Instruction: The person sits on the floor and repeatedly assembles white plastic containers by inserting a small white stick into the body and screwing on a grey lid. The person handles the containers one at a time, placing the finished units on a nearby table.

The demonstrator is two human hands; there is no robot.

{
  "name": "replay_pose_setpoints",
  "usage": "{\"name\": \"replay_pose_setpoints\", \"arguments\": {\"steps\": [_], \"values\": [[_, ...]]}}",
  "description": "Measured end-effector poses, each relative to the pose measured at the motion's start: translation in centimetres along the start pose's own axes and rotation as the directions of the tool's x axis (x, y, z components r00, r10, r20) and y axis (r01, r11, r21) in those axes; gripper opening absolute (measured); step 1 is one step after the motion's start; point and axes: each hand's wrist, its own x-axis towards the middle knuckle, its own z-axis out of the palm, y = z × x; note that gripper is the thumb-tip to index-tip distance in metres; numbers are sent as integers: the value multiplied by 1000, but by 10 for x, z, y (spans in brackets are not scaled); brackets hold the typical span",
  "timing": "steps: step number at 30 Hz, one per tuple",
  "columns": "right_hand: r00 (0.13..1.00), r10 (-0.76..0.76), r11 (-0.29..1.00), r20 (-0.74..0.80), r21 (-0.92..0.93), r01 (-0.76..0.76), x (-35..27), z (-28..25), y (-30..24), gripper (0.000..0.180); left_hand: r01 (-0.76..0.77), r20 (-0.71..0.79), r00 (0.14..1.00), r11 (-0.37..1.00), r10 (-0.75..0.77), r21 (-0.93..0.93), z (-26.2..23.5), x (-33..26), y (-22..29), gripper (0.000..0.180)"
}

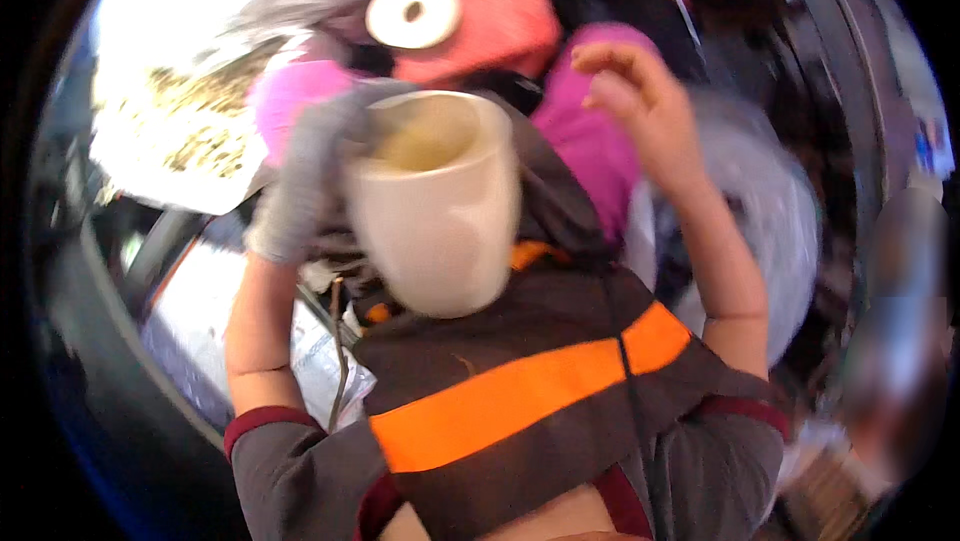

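1. The left hand (325, 136), in a grey glove (285, 216), is gripping the cream cup (440, 231) above the brown cloth (550, 441).
2. The right hand (645, 106) is showing half-bent, spread fingers near the purple trouser leg (590, 156).
3. The cup's side is looking plain; blur is hiding any writing.

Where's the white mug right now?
In the head view, just left of centre: the white mug is in the grey-gloved left hand, above the brown apron.

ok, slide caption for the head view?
Grey-gloved left hand holds a white cup in front of an orange-striped brown apron; bare right hand raised, half-open.
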Motion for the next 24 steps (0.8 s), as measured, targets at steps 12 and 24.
{"name": "replay_pose_setpoints", "arguments": {"steps": [12, 24], "values": [[470, 752, 44, -462, -677, -735, -252, -132, 255, 51, 320, 244, 919, 948, -311, 6, -10, 51, -17, 37], [201, 978, 26, 58, 920, -392, -388, -96, 405, 67, 310, 170, 937, 951, -304, -8, 8, 46, -21, 29]]}}
